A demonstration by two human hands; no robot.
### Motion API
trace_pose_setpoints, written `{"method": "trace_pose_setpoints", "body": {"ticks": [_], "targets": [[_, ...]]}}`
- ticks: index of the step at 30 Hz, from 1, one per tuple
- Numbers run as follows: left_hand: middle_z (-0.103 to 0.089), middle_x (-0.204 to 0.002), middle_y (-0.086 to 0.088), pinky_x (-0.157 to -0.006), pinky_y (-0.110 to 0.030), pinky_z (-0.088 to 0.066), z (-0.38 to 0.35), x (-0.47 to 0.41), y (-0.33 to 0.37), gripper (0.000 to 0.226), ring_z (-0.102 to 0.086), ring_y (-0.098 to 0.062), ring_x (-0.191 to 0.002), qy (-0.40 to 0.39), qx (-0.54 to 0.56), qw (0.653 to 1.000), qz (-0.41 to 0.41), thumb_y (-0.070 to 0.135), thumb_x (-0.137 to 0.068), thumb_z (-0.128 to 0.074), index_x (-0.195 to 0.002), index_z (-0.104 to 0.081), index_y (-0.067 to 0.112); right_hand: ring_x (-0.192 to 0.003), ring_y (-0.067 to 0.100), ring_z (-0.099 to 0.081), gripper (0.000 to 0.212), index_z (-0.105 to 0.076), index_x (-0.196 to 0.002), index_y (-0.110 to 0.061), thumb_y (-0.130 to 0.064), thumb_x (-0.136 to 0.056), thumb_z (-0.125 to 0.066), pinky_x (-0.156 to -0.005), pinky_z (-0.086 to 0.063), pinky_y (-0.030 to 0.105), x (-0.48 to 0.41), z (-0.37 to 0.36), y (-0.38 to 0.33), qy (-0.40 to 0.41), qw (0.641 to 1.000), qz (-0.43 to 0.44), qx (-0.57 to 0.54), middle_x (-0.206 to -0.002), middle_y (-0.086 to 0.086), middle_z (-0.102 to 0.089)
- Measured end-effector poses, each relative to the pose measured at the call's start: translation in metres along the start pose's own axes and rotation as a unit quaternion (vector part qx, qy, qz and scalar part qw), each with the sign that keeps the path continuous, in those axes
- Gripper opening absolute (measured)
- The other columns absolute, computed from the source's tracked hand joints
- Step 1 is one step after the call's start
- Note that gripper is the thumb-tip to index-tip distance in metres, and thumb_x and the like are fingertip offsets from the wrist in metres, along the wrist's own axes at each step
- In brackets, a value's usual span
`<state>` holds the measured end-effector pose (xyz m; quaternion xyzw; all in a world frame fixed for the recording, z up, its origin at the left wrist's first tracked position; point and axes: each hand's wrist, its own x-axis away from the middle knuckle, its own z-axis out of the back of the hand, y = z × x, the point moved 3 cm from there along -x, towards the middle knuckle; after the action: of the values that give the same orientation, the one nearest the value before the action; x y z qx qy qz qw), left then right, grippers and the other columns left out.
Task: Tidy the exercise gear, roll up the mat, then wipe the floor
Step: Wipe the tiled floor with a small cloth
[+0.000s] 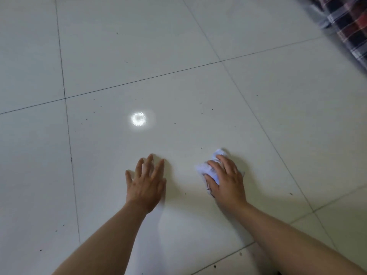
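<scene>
I judge this to be the last step, wiping the floor: no mat or exercise gear is in view, and I am down low over the tiles.

Nearest to me, my left hand [146, 181] lies flat on the floor with the fingers straight and spread. Its grip is wide open and holds nothing, and it seems to be propping me up. Just beside it, my right hand [226, 181] has its grip closed over a small crumpled white cloth [206, 168], with fingers and thumb curved round the wad to press it onto the tile. The cloth is bunched rather than spread, soft and thin-looking, and it pokes out past my fingertips and thumb.

The pale glossy tiled floor [198, 100] carries scattered dark specks [174, 123] ahead of both hands, so the next move probably calls for a firm forward sweep with the cloth kept pressed flat, weight on the left palm. Opening the wad out would cover more tile.

Farther off, a bright round reflection of a lamp [138, 118] shines on the floor. A dark checked fabric [349, 22], blurred, lies in the far right corner.
</scene>
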<state>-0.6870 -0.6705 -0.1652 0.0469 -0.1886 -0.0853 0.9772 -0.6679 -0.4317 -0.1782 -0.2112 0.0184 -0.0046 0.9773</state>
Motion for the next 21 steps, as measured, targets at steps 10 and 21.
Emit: {"method": "trace_pose_setpoints", "body": {"ticks": [10,21], "targets": [[0.008,-0.158,-0.001,-0.114,-0.049,-0.011,0.008,-0.019,0.018,0.057,0.002,-0.023,-0.145,-0.001,0.007,1.000,0.012,0.047,-0.097,-0.024,-0.148,0.000,0.034,-0.125,0.027,-0.041,0.049,-0.057,-0.120,-0.024,-0.053,-0.082,-0.046,-0.098,-0.035,0.040,-0.012,-0.015,0.005,-0.010,1.000,0.005,-0.012,-0.137,0.003,-0.046],[0.014,-0.157,0.004,-0.116,-0.049,-0.005,0.086,-0.064,0.021,0.057,0.007,-0.021,-0.145,0.033,-0.021,0.999,-0.013,0.049,-0.098,-0.016,-0.147,0.009,0.035,-0.112,0.024,-0.054,0.039,-0.065,-0.103,-0.027,-0.049,-0.077,-0.045,-0.080,-0.045,0.039,-0.064,0.005,-0.042,-0.028,1.000,0.010,0.001,-0.117,-0.004,-0.060]]}}
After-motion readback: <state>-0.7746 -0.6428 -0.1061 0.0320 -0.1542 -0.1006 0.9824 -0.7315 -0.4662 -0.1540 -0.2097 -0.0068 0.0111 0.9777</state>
